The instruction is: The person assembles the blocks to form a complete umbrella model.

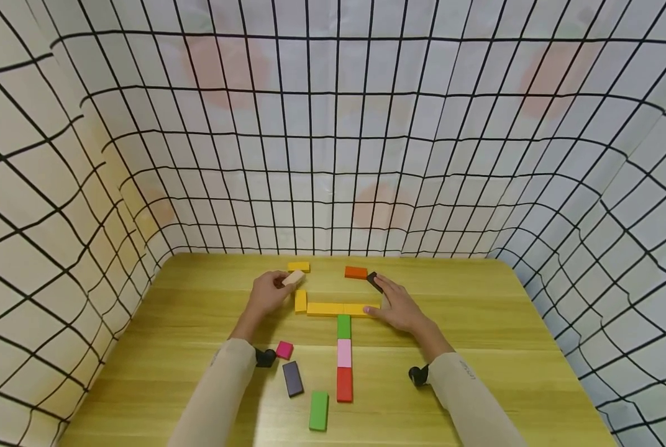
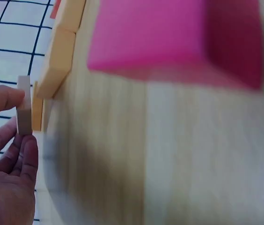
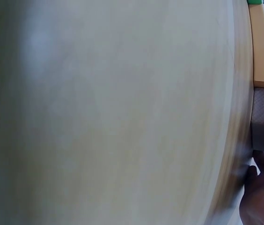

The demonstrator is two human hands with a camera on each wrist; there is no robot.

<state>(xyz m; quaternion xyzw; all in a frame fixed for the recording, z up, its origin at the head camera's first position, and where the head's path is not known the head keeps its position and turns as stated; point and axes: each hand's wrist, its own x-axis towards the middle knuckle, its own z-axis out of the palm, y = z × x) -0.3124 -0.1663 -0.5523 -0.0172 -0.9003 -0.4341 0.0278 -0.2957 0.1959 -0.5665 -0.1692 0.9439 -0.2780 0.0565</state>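
L hand (image 2: pixel 10 187) at lower L pinches a pale block (image 2: pixel 24 110), digits above & below it. Up & R of that, 2 orange blocks (image 2: pixel 57 63) end to end. Blurry pink block (image 2: pixel 150 33) lg. at top, desk (image 2: pixel 169 164) below. Blk net (image 2: pixel 10 49) far L.

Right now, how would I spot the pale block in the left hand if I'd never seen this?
On the wood-grained table, look to the far side for the left hand. It pinches the pale block, whose cream colour sets it apart from the yellow block just beyond it.

Coloured blocks (image 1: pixel 344 352) on a wood-grain table (image 1: pixel 489 335)
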